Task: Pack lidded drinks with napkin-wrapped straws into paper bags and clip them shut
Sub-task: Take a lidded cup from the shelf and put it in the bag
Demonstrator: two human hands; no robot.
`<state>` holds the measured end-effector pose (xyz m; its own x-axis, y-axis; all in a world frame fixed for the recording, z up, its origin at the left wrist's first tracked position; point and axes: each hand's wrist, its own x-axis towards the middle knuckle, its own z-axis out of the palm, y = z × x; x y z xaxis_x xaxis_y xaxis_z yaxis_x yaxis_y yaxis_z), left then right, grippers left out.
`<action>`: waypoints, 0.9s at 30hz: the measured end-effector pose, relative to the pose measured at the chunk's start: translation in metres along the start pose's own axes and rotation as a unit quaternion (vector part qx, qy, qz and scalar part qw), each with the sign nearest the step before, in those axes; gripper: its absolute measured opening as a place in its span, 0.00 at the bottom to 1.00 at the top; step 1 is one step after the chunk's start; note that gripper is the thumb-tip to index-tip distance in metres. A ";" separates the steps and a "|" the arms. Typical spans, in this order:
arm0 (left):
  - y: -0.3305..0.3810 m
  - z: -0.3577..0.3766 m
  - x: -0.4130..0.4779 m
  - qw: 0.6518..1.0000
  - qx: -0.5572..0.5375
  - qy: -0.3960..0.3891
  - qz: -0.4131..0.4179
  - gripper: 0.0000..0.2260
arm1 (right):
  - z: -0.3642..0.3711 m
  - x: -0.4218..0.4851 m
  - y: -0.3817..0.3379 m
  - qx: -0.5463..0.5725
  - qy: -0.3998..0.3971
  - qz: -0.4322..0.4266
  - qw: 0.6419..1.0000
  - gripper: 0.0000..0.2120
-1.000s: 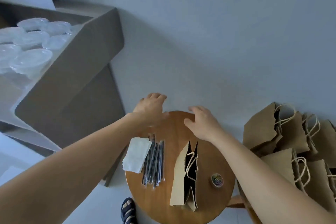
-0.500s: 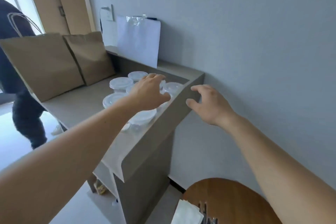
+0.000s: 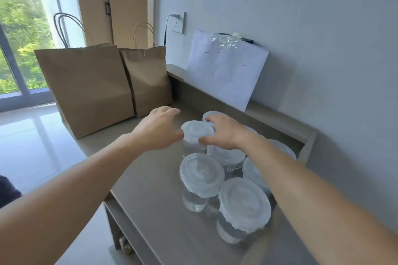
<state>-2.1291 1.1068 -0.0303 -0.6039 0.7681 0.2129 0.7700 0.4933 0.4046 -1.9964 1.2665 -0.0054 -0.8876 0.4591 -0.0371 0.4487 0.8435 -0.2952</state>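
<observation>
I have my left hand (image 3: 159,129) and right hand (image 3: 225,132) flanking one lidded cup (image 3: 197,130) among the other cups (image 3: 201,173) on the grey counter (image 3: 150,189), both spread wide and gripping nothing, probably to lift it upright by its sides.

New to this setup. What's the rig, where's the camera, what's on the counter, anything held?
No machine here: a person works bare-handed, and the picture comes from a wide-angle camera on their head, looking forward and down. The left hand is open beside one of the clear lidded plastic cups clustered on the grey counter. The right hand lies over the cups; whether it grips one is unclear. Two brown paper bags with handles stand behind, and a white paper sheet leans on the wall.
</observation>
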 end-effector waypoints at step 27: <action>-0.007 -0.023 0.037 0.999 -0.002 0.031 0.027 0.29 | -0.079 0.015 0.009 0.058 0.092 -0.031 0.994 0.47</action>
<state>-2.1622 1.1223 -0.0047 -0.5730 0.7669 0.2891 0.8012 0.4499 0.3947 -1.9974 1.3028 0.0666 -0.8746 0.4587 0.1571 0.3686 0.8396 -0.3991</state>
